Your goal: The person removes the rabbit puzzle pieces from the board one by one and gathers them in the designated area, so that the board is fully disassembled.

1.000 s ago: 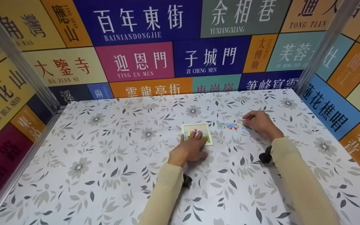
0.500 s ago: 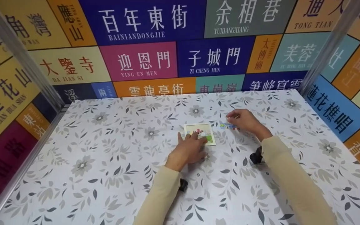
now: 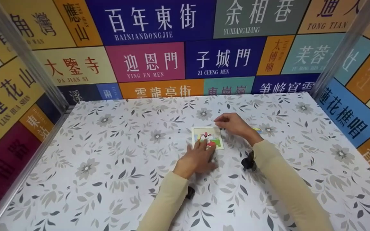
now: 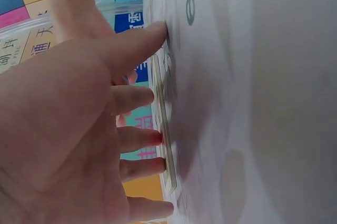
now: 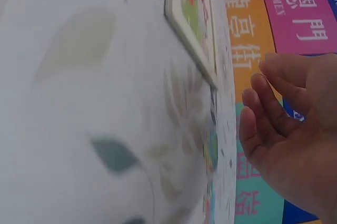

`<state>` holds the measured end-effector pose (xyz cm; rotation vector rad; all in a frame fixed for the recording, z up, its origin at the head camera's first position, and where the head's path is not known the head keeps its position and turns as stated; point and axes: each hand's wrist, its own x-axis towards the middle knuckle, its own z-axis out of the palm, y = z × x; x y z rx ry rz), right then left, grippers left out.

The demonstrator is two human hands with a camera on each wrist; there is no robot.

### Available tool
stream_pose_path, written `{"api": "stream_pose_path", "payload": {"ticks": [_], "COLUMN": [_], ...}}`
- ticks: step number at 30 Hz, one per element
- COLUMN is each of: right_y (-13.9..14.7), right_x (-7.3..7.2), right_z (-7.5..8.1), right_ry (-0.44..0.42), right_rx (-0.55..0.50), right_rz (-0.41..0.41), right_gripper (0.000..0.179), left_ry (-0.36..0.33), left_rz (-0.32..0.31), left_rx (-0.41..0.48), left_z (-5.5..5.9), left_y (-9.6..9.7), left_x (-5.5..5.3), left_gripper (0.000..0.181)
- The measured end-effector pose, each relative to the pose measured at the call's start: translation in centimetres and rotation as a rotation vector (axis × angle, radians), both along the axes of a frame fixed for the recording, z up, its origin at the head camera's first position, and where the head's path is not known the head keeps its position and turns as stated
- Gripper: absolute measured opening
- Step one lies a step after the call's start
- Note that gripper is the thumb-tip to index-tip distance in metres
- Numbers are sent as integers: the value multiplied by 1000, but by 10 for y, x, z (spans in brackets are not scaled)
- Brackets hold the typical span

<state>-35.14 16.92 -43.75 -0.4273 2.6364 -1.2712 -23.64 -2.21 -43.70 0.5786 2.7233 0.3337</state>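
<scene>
A small square picture puzzle with a pale frame (image 3: 194, 134) lies on the table, showing a red-and-white cartoon animal. My left hand (image 3: 195, 161) rests its straight fingertips on the puzzle's near part, covering some of the picture. Just beyond the puzzle's right edge, my right hand (image 3: 235, 125) hovers with loosely curled fingers. In the right wrist view I see nothing held between the fingers of that right hand (image 5: 303, 121). Small colourful puzzle pieces (image 5: 211, 150) lie flat below it. One yellow-and-blue piece (image 3: 256, 130) shows to the right of the hand.
A white cloth with grey leaves and flowers covers the table (image 3: 85, 189). Colourful panels with Chinese lettering (image 3: 145, 61) stand behind and at both sides. Each wrist wears a small black device (image 3: 248, 163).
My right hand has moved left, from beside the loose pieces to the puzzle's right edge. My left hand has slid slightly nearer, showing more of the picture.
</scene>
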Motion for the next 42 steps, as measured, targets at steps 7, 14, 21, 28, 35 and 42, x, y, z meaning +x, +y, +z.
{"api": "stream_pose_path", "payload": {"ticks": [7, 14, 21, 28, 35, 42], "right_y": [-25, -34, -39, -40, -40, -40], "right_x": [0, -4, -4, -2, -2, -2], "right_z": [-5, -14, -15, -16, -18, -18], "right_ry": [-83, -139, -176, -185, -147, -107], "right_rx": [-31, 14, 16, 29, 51, 66], "right_rz": [8, 23, 57, 126, 172, 205], "right_gripper": [30, 29, 27, 28, 27, 25], "left_ry": [-20, -41, -25, -34, -39, -49], "left_rz": [2, 6, -2, -9, -12, -11], "left_rx": [-9, -21, -16, -16, -2, 7], "left_z": [1, 0, 1, 2, 2, 3], "left_y": [-1, 0, 0, -3, -4, -3], "left_x": [0, -2, -2, -2, -1, -1], "left_gripper": [76, 76, 76, 75, 73, 73]}}
